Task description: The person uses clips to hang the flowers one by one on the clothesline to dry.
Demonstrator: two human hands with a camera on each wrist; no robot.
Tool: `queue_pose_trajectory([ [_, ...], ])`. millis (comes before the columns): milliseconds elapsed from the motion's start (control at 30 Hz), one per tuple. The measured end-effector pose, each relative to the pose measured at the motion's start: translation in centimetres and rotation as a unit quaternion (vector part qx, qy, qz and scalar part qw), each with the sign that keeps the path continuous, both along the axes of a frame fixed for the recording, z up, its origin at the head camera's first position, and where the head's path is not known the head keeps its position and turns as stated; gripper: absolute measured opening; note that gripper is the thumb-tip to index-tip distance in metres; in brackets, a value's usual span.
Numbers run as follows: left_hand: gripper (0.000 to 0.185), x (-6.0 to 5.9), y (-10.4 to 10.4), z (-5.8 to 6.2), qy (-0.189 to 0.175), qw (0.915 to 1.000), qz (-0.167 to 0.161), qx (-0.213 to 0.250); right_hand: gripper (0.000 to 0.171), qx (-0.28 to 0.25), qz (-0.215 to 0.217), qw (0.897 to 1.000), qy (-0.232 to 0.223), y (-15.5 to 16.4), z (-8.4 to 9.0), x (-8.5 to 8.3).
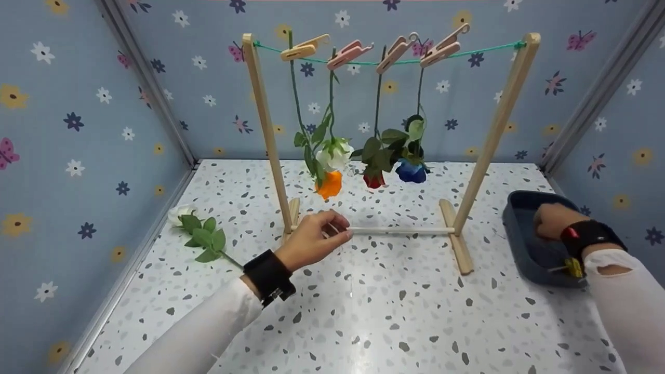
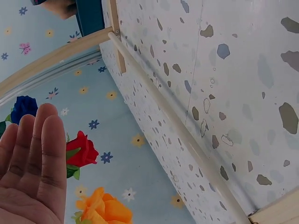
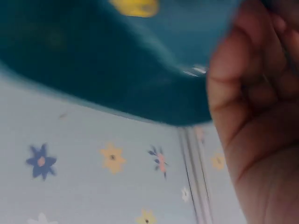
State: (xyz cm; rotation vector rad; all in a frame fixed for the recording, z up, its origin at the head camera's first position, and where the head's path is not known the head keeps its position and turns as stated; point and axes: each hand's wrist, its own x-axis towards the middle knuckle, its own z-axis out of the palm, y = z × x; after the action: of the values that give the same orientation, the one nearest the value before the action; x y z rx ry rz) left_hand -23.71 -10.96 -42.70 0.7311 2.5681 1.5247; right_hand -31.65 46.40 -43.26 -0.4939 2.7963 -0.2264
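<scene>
Your left hand (image 1: 311, 240), fingers loosely curled and holding nothing, hovers at frame centre by the rack's crossbar (image 1: 400, 229); your right hand (image 1: 552, 221) reaches into the blue tray (image 1: 524, 249) at right, finger state indiscernible.

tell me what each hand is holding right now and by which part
The left hand holds nothing; its fingers are straight above the rack's bottom rod. The right hand is down in the blue tray; any hold there cannot be told.

Probably a staged recording booth: floral wallpaper panels (image 1: 88, 130) with metal corner strips enclose a speckled tabletop (image 1: 363, 311).
</scene>
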Motion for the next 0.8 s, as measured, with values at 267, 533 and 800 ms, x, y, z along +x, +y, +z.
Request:
queue_pose_trajectory([
  [267, 0.031, 0.1, 1.0, -0.4, -0.011, 0.9993, -0.031, 0.014, 0.014, -0.125, -0.069, 0.989, 0.030, -6.6, 5.7, 0.3],
  [533, 0.031, 0.4, 2.9, -0.2, -0.003, 0.9987, -0.046, 0.020, 0.006, -0.309, -0.015, 0.950, 0.033, -14.7, 6.6, 4.1],
  [800, 0.032, 1.2, 4.9, 0.3, 0.027, 0.9962, -0.078, 0.027, 0.007, -0.502, 0.104, 0.859, -0.012, -20.6, 4.9, 6.6],
])
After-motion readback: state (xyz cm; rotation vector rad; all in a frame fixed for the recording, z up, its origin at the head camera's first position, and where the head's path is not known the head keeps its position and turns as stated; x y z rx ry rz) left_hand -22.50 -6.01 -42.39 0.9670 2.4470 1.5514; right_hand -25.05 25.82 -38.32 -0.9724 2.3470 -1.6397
